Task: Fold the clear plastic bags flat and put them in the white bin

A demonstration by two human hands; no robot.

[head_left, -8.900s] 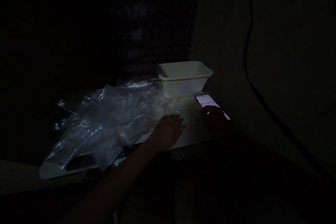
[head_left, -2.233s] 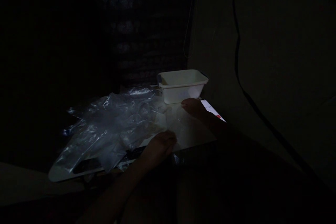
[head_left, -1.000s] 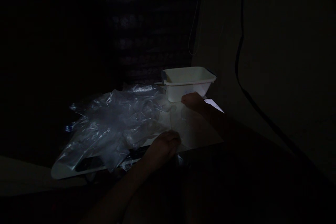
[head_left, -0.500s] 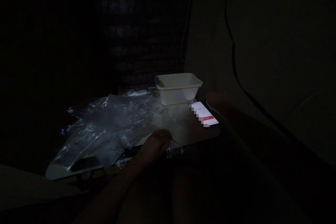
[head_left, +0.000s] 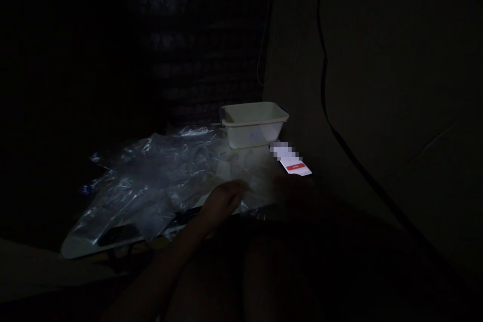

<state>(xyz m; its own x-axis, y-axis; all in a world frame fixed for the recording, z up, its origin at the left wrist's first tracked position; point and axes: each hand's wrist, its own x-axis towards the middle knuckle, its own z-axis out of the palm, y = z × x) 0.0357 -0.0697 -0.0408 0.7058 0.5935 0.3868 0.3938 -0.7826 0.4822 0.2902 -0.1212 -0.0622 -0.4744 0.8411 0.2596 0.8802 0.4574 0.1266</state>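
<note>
With bent fingers, my left hand [head_left: 223,198] is resting at the left side of a clear bag [head_left: 254,195] near the table's [head_left: 73,246] near edge; I cannot tell whether it is gripping. My right hand [head_left: 296,187] is blurring into darkness just near of the phone [head_left: 296,163], its hold unreadable.

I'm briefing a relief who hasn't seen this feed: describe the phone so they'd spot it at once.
Find the pale tabletop, then the white tub at its far right. The phone lies just nearer than the tub, slanting down to the right. Unlike the tub and the clear plastic heaped at left, it glows white, with a red bar.
</note>
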